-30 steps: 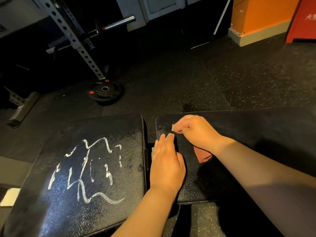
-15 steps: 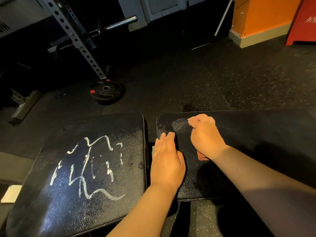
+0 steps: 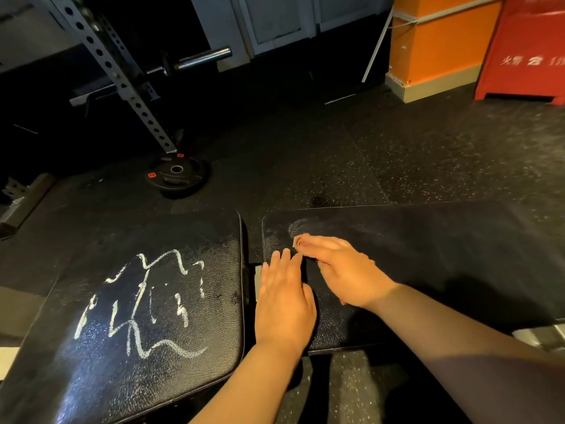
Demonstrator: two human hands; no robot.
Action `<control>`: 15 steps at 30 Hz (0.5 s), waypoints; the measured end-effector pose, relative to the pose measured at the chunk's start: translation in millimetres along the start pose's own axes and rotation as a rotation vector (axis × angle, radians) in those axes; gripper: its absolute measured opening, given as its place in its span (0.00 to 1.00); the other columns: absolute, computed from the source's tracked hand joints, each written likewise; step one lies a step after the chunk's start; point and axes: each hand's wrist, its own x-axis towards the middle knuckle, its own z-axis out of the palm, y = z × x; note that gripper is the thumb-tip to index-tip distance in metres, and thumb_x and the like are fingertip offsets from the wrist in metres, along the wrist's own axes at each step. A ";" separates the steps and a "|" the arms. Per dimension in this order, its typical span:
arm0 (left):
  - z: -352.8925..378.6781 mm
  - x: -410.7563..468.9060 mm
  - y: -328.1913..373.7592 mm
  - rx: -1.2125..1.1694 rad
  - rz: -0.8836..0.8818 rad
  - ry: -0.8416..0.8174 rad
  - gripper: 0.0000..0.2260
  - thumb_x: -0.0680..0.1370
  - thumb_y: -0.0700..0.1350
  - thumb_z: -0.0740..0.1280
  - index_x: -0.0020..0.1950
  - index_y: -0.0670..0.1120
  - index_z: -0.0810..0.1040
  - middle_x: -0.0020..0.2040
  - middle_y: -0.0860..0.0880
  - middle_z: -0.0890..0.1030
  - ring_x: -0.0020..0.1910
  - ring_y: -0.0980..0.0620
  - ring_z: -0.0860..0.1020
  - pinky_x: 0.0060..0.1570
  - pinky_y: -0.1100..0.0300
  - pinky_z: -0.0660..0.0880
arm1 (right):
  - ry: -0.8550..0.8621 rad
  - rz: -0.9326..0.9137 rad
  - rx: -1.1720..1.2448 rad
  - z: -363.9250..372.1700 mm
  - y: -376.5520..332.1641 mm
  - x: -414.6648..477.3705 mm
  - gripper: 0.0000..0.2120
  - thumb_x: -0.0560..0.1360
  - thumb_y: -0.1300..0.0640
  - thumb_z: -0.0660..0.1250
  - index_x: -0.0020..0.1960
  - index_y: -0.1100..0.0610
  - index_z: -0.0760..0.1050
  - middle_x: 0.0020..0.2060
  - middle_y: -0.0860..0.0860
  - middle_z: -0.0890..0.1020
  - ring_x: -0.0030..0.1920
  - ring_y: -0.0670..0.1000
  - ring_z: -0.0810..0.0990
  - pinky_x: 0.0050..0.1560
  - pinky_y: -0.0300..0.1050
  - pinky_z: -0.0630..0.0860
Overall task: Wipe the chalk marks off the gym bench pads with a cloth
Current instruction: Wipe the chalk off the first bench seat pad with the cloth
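Now the left hand (image 3: 284, 304) lies flat, fingers straight, on the right pad (image 3: 428, 255); at its one o'clock the right hand (image 3: 342, 270) presses a cloth (image 3: 295, 241), grip unclear.

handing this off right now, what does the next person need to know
Left hand: open, flat on the right pad near its left edge.
Right hand: holds the cloth against that pad; the cloth is mostly hidden under it.
Done: the right pad shows only a faint chalk smear by the fingertips.
Left: clear that smear, then wipe the left pad, whose chalk scribbles are untouched.
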 end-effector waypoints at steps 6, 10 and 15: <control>2.1 1.6 3.0 0.073 -0.002 -0.009 0.24 0.84 0.46 0.56 0.80 0.46 0.60 0.81 0.48 0.55 0.81 0.52 0.46 0.77 0.58 0.36 | 0.245 0.438 -0.179 4.0 6.3 -6.0 0.32 0.75 0.61 0.61 0.75 0.39 0.62 0.72 0.44 0.69 0.63 0.57 0.68 0.60 0.58 0.75; 1.8 0.8 2.5 0.042 -0.015 -0.005 0.24 0.83 0.44 0.56 0.80 0.46 0.60 0.81 0.49 0.56 0.81 0.53 0.47 0.78 0.57 0.38 | 0.085 0.073 -0.059 19.8 -4.6 -9.8 0.31 0.78 0.55 0.54 0.74 0.28 0.56 0.73 0.34 0.66 0.67 0.50 0.68 0.66 0.55 0.70; 1.9 0.9 2.4 0.047 -0.021 -0.003 0.23 0.84 0.46 0.55 0.80 0.46 0.60 0.81 0.50 0.56 0.81 0.53 0.47 0.78 0.59 0.37 | 0.236 0.503 -0.242 -6.1 26.9 -6.1 0.46 0.64 0.61 0.77 0.75 0.41 0.60 0.68 0.47 0.73 0.59 0.60 0.73 0.55 0.55 0.76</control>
